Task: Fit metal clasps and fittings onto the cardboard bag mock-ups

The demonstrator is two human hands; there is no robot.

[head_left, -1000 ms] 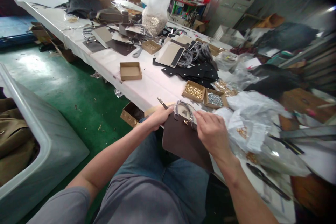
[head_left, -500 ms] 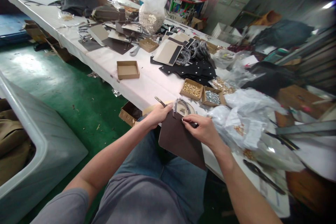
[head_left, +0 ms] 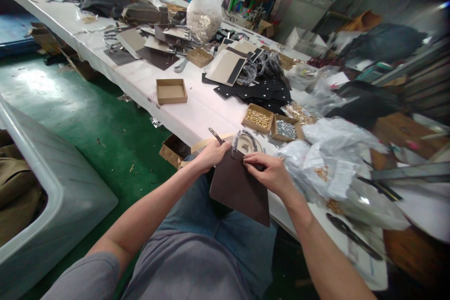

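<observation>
A dark brown panel (head_left: 241, 190) hangs over my lap at the table's edge, with a plastic-wrapped curved handle (head_left: 246, 138) at its top. My left hand (head_left: 213, 153) grips the panel's upper left corner; a slim dark strap or tool (head_left: 215, 136) sticks out above its fingers. At the upper right of the panel, near the handle's base, my right hand (head_left: 267, 171) is closed in a pinch on a tiny shiny piece, mostly hidden by the fingertips.
Beyond my hands on the white table (head_left: 211, 115) are boxes of gold pieces (head_left: 258, 118) and silver pieces (head_left: 285, 129), and an open box (head_left: 171, 91). Plastic bags (head_left: 337, 150) lie right, black panels (head_left: 260, 95) farther back. A large bin (head_left: 52, 187) stands left.
The brown panel's lower edge has swung slightly left. My right fingertips have moved closer against the panel, and the shiny piece shows less.
</observation>
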